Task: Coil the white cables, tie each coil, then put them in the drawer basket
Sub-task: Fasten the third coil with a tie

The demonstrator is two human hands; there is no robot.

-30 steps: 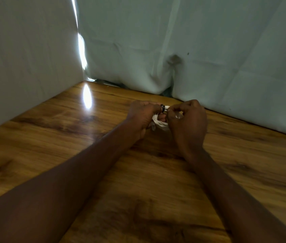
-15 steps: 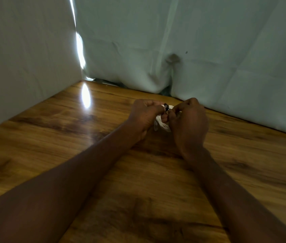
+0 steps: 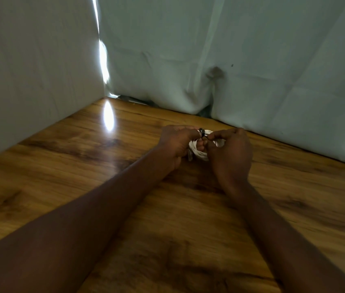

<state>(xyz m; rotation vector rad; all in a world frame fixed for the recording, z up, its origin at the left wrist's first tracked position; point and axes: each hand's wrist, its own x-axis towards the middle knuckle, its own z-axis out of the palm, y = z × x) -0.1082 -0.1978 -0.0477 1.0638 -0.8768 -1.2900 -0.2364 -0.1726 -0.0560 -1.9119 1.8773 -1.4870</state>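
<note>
Holding a small coil of white cable [image 3: 198, 150] between them, both hands work above the wooden worktop [image 3: 82, 170], toward its far edge and nearer the far right than the far-left corner. The left hand [image 3: 177, 144] has its fingers curled round the left side of the coil, and its thumb and forefinger pinch at a small black tie [image 3: 202, 133] that sits on top of the bundle. The right hand [image 3: 230, 151] grips the coil's right side with curled fingers, and its fingertips meet the tie from the other side. The coil is a compact, roundish bundle with its loops running roughly left to right between the two hands; whether it touches the worktop cannot be told. A short end of the cable hangs down at the coil's lower left. Pale cloth sheets [image 3: 273, 60] stand along the far and left edges of the worktop.
</note>
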